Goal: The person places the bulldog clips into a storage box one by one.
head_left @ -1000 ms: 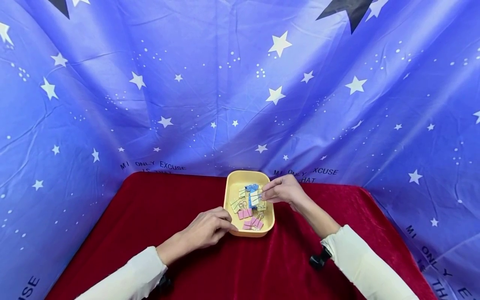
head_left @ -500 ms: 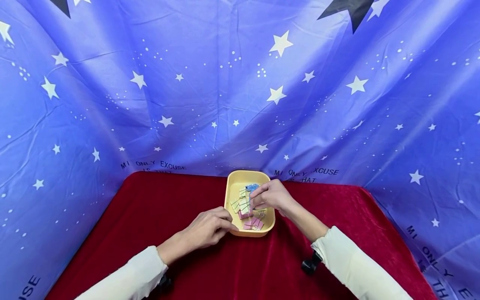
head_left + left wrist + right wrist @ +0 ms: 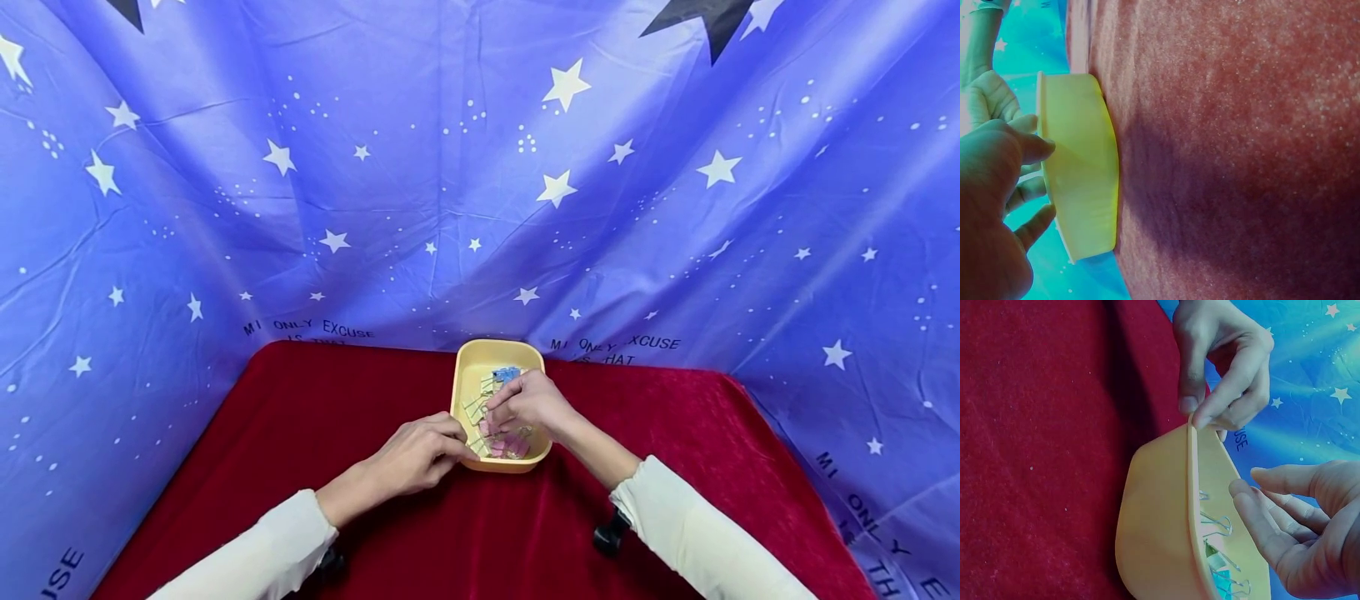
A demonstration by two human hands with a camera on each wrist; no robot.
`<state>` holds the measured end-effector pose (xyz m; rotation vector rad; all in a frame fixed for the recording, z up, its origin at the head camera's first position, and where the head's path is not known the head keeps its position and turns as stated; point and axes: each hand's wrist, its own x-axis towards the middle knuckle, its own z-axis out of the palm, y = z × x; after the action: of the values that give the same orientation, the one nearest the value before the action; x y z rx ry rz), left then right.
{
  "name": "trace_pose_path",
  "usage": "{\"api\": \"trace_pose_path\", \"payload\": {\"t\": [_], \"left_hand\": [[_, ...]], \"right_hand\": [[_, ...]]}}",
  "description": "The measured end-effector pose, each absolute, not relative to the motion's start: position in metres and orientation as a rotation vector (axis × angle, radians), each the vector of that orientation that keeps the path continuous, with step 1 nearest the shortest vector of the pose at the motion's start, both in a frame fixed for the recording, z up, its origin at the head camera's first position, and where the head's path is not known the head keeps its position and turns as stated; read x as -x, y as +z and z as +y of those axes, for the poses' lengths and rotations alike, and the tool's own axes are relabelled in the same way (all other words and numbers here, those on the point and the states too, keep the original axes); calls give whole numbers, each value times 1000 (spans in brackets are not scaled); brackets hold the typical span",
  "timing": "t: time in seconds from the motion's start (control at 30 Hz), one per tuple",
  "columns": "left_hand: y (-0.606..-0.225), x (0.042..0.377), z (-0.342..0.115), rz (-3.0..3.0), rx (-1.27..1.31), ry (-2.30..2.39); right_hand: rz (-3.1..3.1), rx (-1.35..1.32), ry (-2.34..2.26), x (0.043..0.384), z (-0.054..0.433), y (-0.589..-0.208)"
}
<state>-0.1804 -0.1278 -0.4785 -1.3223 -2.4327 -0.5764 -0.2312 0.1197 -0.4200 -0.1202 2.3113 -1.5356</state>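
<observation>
A yellow tray (image 3: 480, 358) stands on the red cloth, holding several binder clips. My left hand (image 3: 420, 450) pinches its near left rim between thumb and finger, as the right wrist view also shows. My right hand (image 3: 532, 404) reaches in over the tray, fingers loosely bent; in the right wrist view no clip shows between its fingertips (image 3: 1244, 490). Below those fingers, a pale yellow binder clip (image 3: 477, 448) lies in the near left corner. Pink binder clips (image 3: 512, 447) lie near the front, blue binder clips (image 3: 506, 374) farther back, partly hidden by the right hand.
The red velvet cloth (image 3: 337, 400) covers the table around the tray. Behind and at both sides hangs a blue curtain (image 3: 420, 192) with stars, close to the table's back edge. Dark wrist devices (image 3: 607, 537) hang under the sleeves.
My right hand has moved left and nearer across the tray, carrying the pale yellow binder clip to the near left corner and letting it go. The left hand stays on the rim.
</observation>
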Motion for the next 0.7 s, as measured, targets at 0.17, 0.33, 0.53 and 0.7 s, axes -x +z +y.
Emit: {"api": "trace_pose_path", "payload": {"t": [0.17, 0.33, 0.53, 0.7], "left_hand": [[-478, 180, -128, -2440, 1321, -576], [-477, 180, -127, -2447, 1319, -583], [-476, 179, -127, -2456, 1319, -585], [-478, 179, -127, -2456, 1314, -589]], "right_hand": [[2330, 91, -1531, 232, 123, -420], [2356, 88, -1510, 229, 128, -422], [2337, 78, -1542, 225, 136, -423], [2296, 93, -1604, 223, 145, -419]]}}
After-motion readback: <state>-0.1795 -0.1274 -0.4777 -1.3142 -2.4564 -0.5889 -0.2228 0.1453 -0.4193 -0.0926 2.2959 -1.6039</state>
